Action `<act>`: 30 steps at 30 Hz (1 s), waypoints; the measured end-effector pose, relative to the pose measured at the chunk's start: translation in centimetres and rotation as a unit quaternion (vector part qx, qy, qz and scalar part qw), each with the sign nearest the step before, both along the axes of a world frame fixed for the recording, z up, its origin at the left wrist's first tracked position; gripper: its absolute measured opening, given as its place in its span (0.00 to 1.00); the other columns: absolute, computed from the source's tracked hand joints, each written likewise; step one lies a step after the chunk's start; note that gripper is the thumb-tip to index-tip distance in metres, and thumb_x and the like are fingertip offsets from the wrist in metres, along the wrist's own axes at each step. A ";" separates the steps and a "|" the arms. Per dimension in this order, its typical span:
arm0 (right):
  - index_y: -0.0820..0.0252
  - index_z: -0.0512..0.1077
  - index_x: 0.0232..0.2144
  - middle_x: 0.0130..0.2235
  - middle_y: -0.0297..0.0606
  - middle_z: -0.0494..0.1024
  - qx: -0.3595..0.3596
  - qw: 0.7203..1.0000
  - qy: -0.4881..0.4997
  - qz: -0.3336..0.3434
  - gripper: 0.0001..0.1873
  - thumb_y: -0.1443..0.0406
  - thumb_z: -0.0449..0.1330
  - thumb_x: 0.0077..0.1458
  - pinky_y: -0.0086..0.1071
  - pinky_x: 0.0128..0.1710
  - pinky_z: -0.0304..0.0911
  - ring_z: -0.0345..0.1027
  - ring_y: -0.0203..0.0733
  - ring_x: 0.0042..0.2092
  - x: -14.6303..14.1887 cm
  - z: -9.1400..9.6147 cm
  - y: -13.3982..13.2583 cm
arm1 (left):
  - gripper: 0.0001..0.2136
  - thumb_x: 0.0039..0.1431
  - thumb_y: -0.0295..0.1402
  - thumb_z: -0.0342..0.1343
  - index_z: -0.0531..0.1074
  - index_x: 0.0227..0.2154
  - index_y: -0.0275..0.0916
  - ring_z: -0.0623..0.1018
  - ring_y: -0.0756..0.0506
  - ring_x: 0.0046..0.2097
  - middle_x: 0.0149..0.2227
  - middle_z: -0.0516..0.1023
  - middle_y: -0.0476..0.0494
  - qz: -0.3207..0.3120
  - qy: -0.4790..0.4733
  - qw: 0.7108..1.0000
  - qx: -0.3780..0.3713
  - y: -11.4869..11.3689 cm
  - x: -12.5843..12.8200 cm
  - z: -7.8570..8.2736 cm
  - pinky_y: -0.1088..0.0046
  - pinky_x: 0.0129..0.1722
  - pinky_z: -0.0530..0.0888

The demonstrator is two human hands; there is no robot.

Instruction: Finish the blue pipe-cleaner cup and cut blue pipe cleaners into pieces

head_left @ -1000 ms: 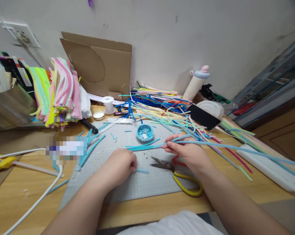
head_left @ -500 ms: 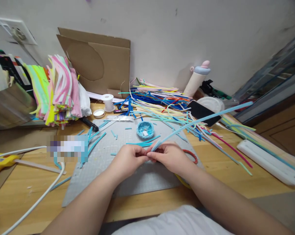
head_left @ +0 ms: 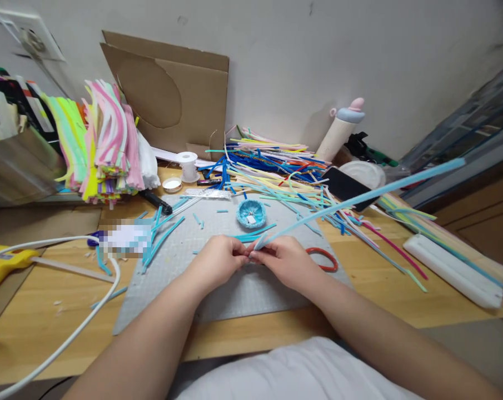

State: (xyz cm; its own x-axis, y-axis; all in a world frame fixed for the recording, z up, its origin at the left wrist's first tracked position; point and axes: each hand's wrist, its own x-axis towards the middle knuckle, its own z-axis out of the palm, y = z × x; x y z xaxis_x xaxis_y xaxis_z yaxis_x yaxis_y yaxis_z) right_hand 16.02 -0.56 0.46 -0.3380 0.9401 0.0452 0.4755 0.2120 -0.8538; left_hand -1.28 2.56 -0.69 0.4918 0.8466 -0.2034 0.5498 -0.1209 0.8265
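Note:
My left hand [head_left: 220, 261] and my right hand [head_left: 282, 261] meet over the grey cutting mat [head_left: 172, 278], fingers pinched together on the near end of a long light-blue pipe cleaner [head_left: 359, 197]. The pipe cleaner rises from my fingertips up and away to the right, over the table. Just beyond my hands lie short light-blue pieces [head_left: 251, 233] and a small round blue woven piece [head_left: 251, 214]. A red handle loop of the pliers [head_left: 324, 258] shows to the right of my right hand; the rest of the tool is hidden.
A heap of coloured pipe cleaners [head_left: 272, 169] covers the table's back. Stacked pink and yellow bundles [head_left: 105, 150] stand at left, cardboard [head_left: 168, 100] leans on the wall. A phone [head_left: 345, 189], a bottle [head_left: 343, 128], a thread spool [head_left: 188, 165], a yellow glue gun [head_left: 3, 264] and white cable [head_left: 88, 316] lie around.
My right hand lifted the long blue pipe cleaner off the mat, and my left hand came over from a short piece to join it. Both now pinch its near end; its far end rose.

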 end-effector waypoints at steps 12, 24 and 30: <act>0.58 0.75 0.29 0.29 0.33 0.78 0.071 0.993 -0.094 0.013 0.08 0.70 0.56 0.54 0.29 0.36 0.62 0.71 0.38 0.34 -0.3 0.9 0.2 | 0.10 0.51 0.35 0.58 0.76 0.34 0.36 0.76 0.46 0.37 0.34 0.78 0.42 0.067 -0.219 0.973 0.035 -0.1 0.3 2.6 0.72 0.37 0.71; 0.59 0.73 0.27 0.26 0.34 0.76 0.060 0.992 -0.111 0.030 0.11 0.74 0.53 0.52 0.29 0.32 0.61 0.69 0.39 0.32 -1.0 0.9 0.5 | 0.05 0.49 0.28 0.60 0.79 0.29 0.41 0.75 0.46 0.35 0.31 0.77 0.45 0.059 -0.271 0.955 0.104 -1.0 1.0 2.7 0.73 0.36 0.70; 0.59 0.74 0.28 0.30 0.37 0.79 0.034 0.992 -0.122 0.018 0.09 0.72 0.54 0.52 0.30 0.31 0.60 0.70 0.40 0.32 -1.1 0.7 0.4 | 0.05 0.52 0.28 0.58 0.79 0.27 0.40 0.75 0.47 0.34 0.29 0.76 0.45 0.061 -0.253 0.955 0.140 -1.1 1.0 2.6 0.73 0.37 0.69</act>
